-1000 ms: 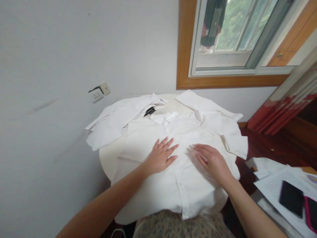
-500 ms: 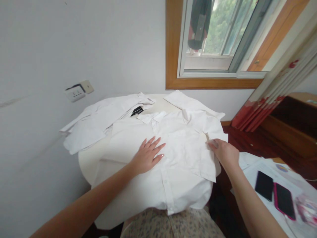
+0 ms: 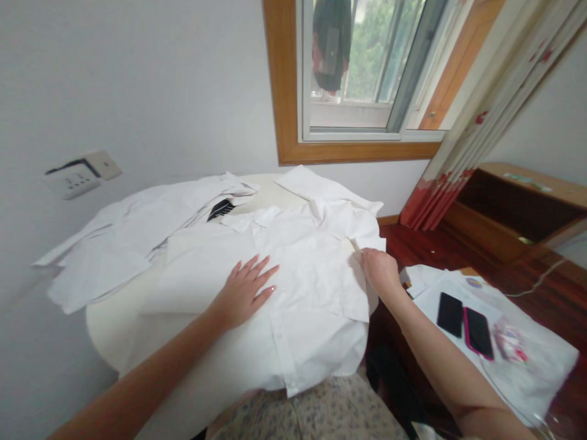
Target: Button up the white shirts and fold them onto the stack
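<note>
A white button-up shirt (image 3: pixel 312 275) lies spread over a round cream table (image 3: pixel 107 324), its collar toward the wall and its lower edge hanging over the near side. My left hand (image 3: pixel 245 296) rests flat on the middle of the shirt with fingers spread. At the shirt's right side, my right hand (image 3: pixel 380 272) is closed, pinching the white fabric near the sleeve. The fingertips are partly hidden from me. Beyond the left hand is a pile of white garments (image 3: pixel 123 220), and a black striped piece of cloth (image 3: pixel 221 209) shows beside it.
To the right, a white-covered surface (image 3: pixel 532 391) bears a black phone (image 3: pixel 450 314), a pink-edged phone (image 3: pixel 478 333) and a pink-and-white packet (image 3: pixel 510 342). A wooden shelf unit (image 3: pixel 527 183) and a curtain (image 3: pixel 435 165) stand behind. The wall has a socket (image 3: pixel 73 179).
The view has turned to the right, so everything appears farther left. My left hand stays flat on the shirt, and my right hand still pinches the fabric at its side.
</note>
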{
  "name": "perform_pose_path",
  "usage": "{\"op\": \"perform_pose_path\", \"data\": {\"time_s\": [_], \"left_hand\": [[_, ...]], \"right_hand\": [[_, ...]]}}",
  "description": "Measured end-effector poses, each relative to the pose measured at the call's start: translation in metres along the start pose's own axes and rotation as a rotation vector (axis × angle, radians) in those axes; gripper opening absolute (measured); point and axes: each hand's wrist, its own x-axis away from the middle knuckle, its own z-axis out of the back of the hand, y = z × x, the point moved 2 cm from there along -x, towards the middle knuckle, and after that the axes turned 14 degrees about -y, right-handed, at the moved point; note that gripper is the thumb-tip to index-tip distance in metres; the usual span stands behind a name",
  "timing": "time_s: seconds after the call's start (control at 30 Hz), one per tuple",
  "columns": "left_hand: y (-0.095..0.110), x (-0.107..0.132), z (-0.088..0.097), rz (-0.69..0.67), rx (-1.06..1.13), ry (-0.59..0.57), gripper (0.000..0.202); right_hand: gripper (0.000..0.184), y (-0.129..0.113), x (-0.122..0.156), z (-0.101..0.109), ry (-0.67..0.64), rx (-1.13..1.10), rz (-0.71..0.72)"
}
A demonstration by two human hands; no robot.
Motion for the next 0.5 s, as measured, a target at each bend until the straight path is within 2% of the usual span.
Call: {"op": "perform_pose_path", "data": {"time_s": [0.1,0.2,0.27,0.33,0.4,0.5], "left_hand": [[-0.001,0.0,-0.001,0.002,-0.009,-0.016,0.05],[-0.002,-0.001,-0.003,0.013,0.007,-0.027,0.05],[-0.003,-0.001,-0.003,0.02,0.043,-0.035,0.05],[-0.004,-0.002,-0.001,0.023,0.116,-0.048,0.05],[-0.006,-0.001,0.006,0.023,0.234,-0.039,0.052],[-0.009,0.004,0.022,0.09,0.471,0.014,0.058]], "right_hand": [[0.026,0.01,-0.003,0.016,0.031,-0.029,-0.048],[0.025,0.016,-0.002,0.047,0.231,-0.104,-0.112],[0.026,0.008,0.005,0.071,0.394,-0.182,-0.08],[0.028,-0.012,0.015,0.09,0.518,-0.271,0.017],[0.029,-0.042,0.03,0.101,0.586,-0.354,0.153],[0.03,-0.093,0.051,0.099,0.604,-0.462,0.38]]}}
